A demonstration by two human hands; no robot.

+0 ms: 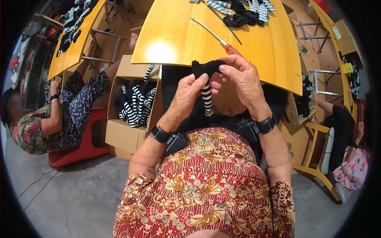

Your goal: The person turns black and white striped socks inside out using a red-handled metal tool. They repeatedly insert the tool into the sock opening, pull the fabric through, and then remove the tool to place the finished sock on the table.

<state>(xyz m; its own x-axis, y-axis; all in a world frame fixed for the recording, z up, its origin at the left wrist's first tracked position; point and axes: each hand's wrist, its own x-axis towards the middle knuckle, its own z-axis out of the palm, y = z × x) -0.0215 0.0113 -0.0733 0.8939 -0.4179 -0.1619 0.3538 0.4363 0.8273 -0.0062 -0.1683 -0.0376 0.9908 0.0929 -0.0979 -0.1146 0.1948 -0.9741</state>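
Note:
Between my two hands, just off the near edge of the yellow table, is a small knitted sock (206, 97) with a black end and a black-and-white striped tube hanging down. My left hand (195, 88) pinches the black part at its left side, thumb on top. My right hand (243, 77) grips the other end of the black part between thumb and fingers. The black edge is stretched between them. Just beyond my right hand, a curved metal tool with a red handle (231, 50) lies on the table.
More striped and black socks (248, 14) lie at the far side of the yellow table (174, 23), beside a thin dark rod (224, 22). An open cardboard box (125, 137) of striped socks stands at my left. Other people sit on both sides, one on a red chair (85, 139).

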